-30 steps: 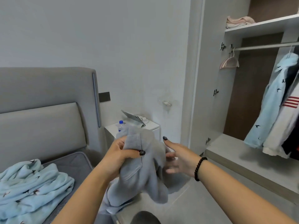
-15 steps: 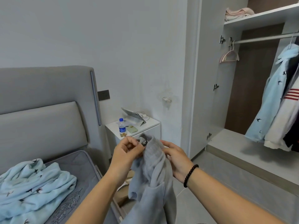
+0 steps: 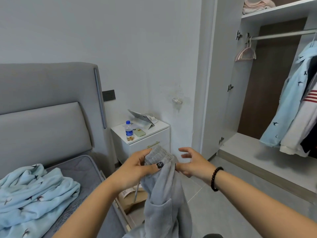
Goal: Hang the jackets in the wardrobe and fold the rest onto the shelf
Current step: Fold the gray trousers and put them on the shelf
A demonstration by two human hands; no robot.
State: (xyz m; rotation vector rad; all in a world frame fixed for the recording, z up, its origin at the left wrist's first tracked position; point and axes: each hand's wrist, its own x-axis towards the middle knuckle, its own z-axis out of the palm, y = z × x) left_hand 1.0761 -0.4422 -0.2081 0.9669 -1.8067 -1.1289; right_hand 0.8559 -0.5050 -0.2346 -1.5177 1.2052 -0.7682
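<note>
Pinched between thumb and fingers, the ribbed waistband of a grey fleece garment (image 3: 164,191) sits in the left hand (image 3: 137,167), the thumb pressed over the band's front edge. From there the cloth hangs straight down in a loose column and runs out of view at the bottom. The right hand (image 3: 192,162) is just beside the band's right edge with fingers spread and relaxed, holding nothing; whether its thumb side touches the cloth I cannot tell. A dark bead bracelet (image 3: 215,178) circles that wrist.

Below the hands, bare grey floor tiles (image 3: 214,208) stretch rightward to the wardrobe's base. A brown paper bag (image 3: 130,198) lies on the floor close against the bed's side.

To the left, the bed (image 3: 85,170) carries a crumpled light-blue garment (image 3: 32,191) with small dark bird prints, heaped near the mattress edge.

Behind the hands a white nightstand (image 3: 151,140) stands between the grey headboard (image 3: 48,103) and the wardrobe's side panel, holding a water bottle (image 3: 129,130), a pale green phone (image 3: 139,131) and a propped tablet (image 3: 139,117).

Farther right the wardrobe (image 3: 221,83) stands open. On its rail (image 3: 281,34) hang an empty pink hanger (image 3: 245,54) near the left end and, well apart at the right, a light-blue bird-print jacket (image 3: 288,107) beside a white one with red stripes (image 3: 301,127). Folded pink cloth (image 3: 257,4) rests on the top shelf (image 3: 277,12).
</note>
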